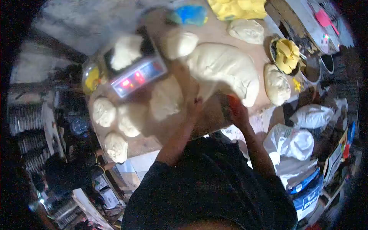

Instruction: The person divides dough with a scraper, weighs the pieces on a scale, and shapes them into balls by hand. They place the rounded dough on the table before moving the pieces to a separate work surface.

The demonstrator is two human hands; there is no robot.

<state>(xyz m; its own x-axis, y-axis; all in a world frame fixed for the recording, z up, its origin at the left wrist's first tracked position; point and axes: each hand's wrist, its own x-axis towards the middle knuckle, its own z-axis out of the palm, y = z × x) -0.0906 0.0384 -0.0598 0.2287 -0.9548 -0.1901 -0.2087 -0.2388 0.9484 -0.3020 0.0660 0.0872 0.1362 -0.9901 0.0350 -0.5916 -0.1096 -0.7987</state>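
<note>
Several dough lumps (pixel 116 147) sit on counter (pixel 143 145), left, right and far of one large dough mass (pixel 230 65). I see right hand (pixel 237 109) at mass's near end, contact unclear. Left hand (pixel 196 103) blurred, nearer counter's middle, near same mass. Fingers of both hands: I cannot tell whether spread or pinching. Scale (pixel 140 78) at far left, display glowing red, pale dough piece (pixel 126 53) on top. Crumpled yellow sheet (pixel 237 8) at far edge.
</note>
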